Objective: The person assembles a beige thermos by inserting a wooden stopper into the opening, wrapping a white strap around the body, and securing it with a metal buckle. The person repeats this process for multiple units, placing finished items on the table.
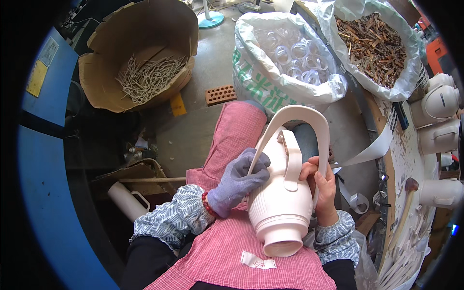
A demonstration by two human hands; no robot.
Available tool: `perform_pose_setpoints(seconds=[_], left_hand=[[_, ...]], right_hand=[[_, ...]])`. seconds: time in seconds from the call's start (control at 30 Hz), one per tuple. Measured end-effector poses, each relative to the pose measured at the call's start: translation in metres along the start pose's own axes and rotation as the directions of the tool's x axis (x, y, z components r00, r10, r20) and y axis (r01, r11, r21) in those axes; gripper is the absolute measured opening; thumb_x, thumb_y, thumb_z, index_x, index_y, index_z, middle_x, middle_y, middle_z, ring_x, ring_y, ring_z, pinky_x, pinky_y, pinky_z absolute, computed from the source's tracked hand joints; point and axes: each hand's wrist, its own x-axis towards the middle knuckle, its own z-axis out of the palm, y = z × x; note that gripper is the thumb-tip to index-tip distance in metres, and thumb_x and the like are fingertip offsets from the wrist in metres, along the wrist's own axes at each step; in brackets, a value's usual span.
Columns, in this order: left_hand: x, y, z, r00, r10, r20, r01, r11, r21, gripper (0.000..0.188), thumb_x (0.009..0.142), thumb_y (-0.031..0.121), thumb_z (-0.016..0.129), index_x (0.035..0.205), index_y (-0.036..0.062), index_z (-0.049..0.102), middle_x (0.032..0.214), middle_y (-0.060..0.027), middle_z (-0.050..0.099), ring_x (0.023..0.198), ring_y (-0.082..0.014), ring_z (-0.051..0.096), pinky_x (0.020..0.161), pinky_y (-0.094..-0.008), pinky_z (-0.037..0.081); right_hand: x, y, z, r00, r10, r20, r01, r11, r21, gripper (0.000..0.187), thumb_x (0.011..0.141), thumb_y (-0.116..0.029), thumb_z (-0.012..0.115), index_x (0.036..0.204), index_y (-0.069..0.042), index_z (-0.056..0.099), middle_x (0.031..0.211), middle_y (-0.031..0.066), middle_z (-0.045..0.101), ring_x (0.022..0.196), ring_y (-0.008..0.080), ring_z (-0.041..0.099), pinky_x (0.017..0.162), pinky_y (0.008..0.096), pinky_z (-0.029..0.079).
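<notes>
A pale pink plastic thermos jug shell (281, 203) lies tilted across my lap, its round neck toward me. A wide hoop carrying handle (304, 113) arches over it, and a smaller grip handle (292, 162) stands on its side. My left hand (239, 181), in a purple-grey glove, is closed on the hoop's left end, against the shell. My bare right hand (321, 186) is closed round the hoop's right end, fingertips at the shell. A thin grey piece (336, 165) sticks out by the right fingers; its kind is unclear.
Ahead stand a cardboard bin (96, 87) of thin sticks, a white sack (251, 63) of clear plastic rings and a sack (411, 72) of brown scraps. A brick (220, 94) lies on the floor. At right, a worn bench (401, 169) carries jugs (440, 193) and a hammer (408, 193).
</notes>
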Motion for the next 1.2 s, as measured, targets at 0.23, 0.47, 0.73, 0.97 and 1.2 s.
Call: perform_pose_setpoints(seconds=[0.23, 0.47, 0.73, 0.97, 1.2], left_hand=[[0.004, 0.014, 0.038, 0.929, 0.366, -0.047, -0.322, 0.865, 0.384, 0.018, 0.095, 0.017, 0.052, 0.100, 0.0019, 0.060, 0.106, -0.0039, 0.055, 0.099, -0.0148, 0.052, 0.091, -0.0295, 0.040], [0.042, 0.042, 0.009, 0.823, 0.535, 0.192, -0.545, 0.646, 0.535, 0.027, 0.100, 0.027, 0.049, 0.103, 0.0022, 0.060, 0.095, -0.0056, 0.063, 0.088, -0.0157, 0.058, 0.082, -0.0338, 0.048], [0.067, 0.164, 0.068, 0.593, 0.629, 0.503, -0.804, 0.496, 0.328, 0.013, 0.086, 0.016, 0.067, 0.087, 0.0036, 0.063, 0.125, -0.0187, 0.056, 0.116, -0.0312, 0.053, 0.101, -0.0434, 0.038], [0.087, 0.146, -0.002, 0.818, 0.072, 0.571, -0.527, 0.491, 0.693, 0.040, 0.065, -0.004, 0.066, 0.102, 0.0116, 0.073, 0.141, -0.0165, 0.047, 0.133, -0.0305, 0.041, 0.109, -0.0431, 0.029], [0.110, 0.104, -0.009, 0.948, -0.115, 0.297, -0.116, 0.743, 0.659, 0.032, 0.082, 0.012, 0.067, 0.111, -0.0031, 0.066, 0.122, -0.0090, 0.059, 0.108, -0.0141, 0.053, 0.091, -0.0290, 0.042]], right_hand=[[0.001, -0.003, 0.011, 0.975, -0.148, -0.167, 0.125, 0.982, -0.141, 0.031, 0.102, -0.021, 0.041, 0.118, 0.003, 0.051, 0.087, 0.0099, 0.063, 0.087, 0.0155, 0.058, 0.088, 0.0294, 0.044], [0.041, -0.018, 0.005, 0.959, -0.282, -0.014, 0.283, 0.956, 0.083, 0.047, 0.104, -0.040, 0.032, 0.116, -0.001, 0.054, 0.099, 0.0091, 0.062, 0.085, 0.0144, 0.056, 0.081, 0.0289, 0.045], [0.112, -0.104, -0.030, 0.942, -0.294, 0.162, 0.325, 0.919, -0.225, 0.031, 0.093, -0.013, 0.055, 0.123, -0.002, 0.054, 0.117, 0.0077, 0.060, 0.079, 0.0130, 0.060, 0.070, 0.0248, 0.050], [0.007, -0.271, -0.226, 0.031, -0.887, -0.460, 0.593, 0.387, -0.706, 0.030, 0.101, -0.025, 0.041, 0.123, -0.007, 0.051, 0.099, 0.0016, 0.059, 0.078, 0.0128, 0.053, 0.062, 0.0292, 0.046], [-0.037, -0.314, -0.368, -0.102, -0.995, -0.009, -0.529, 0.062, -0.846, 0.055, 0.093, -0.013, 0.051, 0.145, -0.017, 0.033, 0.136, 0.0234, 0.045, 0.114, 0.0404, 0.050, 0.096, 0.0451, 0.041]])
